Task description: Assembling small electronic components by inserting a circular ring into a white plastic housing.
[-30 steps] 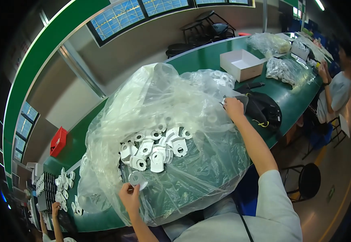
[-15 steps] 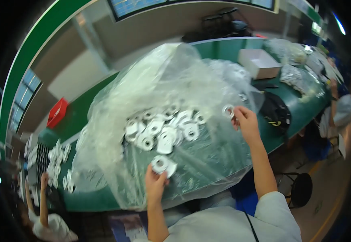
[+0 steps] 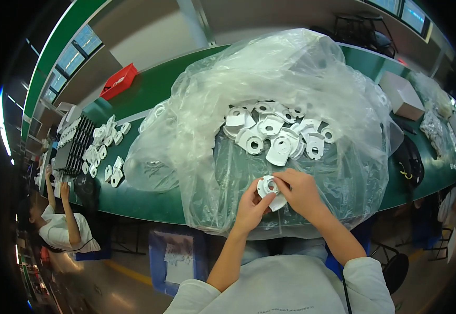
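Observation:
In front of my body, both hands meet over one white plastic part [image 3: 277, 203] with a rounded end and a round hole. My left hand [image 3: 250, 209] grips it from the left, its thumb along the lower side. A white ring [image 3: 263, 185] appears to lie over the hole, and the fingers of my right hand [image 3: 300, 192] are closed at its right edge, partly hiding it. Just beyond my hands, a heap of similar white parts [image 3: 282, 148] lies on a large clear plastic bag [image 3: 207, 104] spread over the green table [image 3: 139, 201].
A red bin [image 3: 119, 81] stands at the far left, a white box [image 3: 400, 97] at the far right. Near the box lies a black bag [image 3: 410, 162]. Leftward are loose white parts [image 3: 102, 152], stacked dark trays [image 3: 73, 146] and another person [image 3: 63, 222]. A blue crate [image 3: 157, 261] sits below the table edge.
My right hand, which held a white ring out to the right, has come in to meet my left hand at the part. The view has swung left.

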Available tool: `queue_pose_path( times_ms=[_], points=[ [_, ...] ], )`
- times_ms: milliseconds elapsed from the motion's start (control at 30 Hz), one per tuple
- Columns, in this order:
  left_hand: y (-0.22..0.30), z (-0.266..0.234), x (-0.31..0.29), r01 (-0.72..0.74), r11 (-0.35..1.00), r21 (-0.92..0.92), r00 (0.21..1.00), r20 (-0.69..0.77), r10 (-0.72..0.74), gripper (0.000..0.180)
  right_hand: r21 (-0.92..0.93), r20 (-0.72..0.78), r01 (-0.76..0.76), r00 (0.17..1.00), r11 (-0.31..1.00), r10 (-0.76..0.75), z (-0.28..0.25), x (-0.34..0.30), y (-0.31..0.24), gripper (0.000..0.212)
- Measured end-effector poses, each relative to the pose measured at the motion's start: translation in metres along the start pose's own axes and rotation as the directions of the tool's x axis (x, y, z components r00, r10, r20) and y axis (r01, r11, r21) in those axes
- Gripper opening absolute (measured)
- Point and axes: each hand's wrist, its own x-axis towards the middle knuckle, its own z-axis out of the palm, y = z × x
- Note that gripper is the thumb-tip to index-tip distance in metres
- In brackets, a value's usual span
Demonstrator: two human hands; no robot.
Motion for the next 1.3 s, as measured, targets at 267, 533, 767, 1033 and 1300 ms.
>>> queue_pose_path(
  times_ms=[267,533,767,1033,1300],
  points=[
    [0.002,-0.010,-0.008,-0.073,0.994,-0.076,0.995,-0.066,0.068,0.043,0.485,0.101,-0.408,0.905,0.774,0.413,0.011,-0.002,0.017,0.015],
    [0.004,-0.018,-0.004,-0.113,0.987,0.118,0.988,-0.090,0.124,0.045,0.563,0.356,-0.427,0.898,0.708,0.259,0.027,-0.007,0.015,0.016],
    [-0.001,-0.022,0.000,-0.127,0.981,0.146,0.988,-0.066,0.137,0.052,0.609,0.560,-0.589,0.794,0.532,0.238,0.019,0.000,0.001,0.020],
    [0.015,-0.036,-0.020,-0.303,0.915,0.266,0.905,-0.220,0.364,0.030,0.711,0.551,-0.616,0.788,0.340,0.275,0.024,-0.001,0.016,0.016],
    [0.078,-0.243,0.021,0.077,0.487,0.870,0.445,-0.467,0.764,0.012,0.762,0.503,-0.575,0.815,0.298,0.288,0.052,-0.008,0.042,0.016]
  ],
)
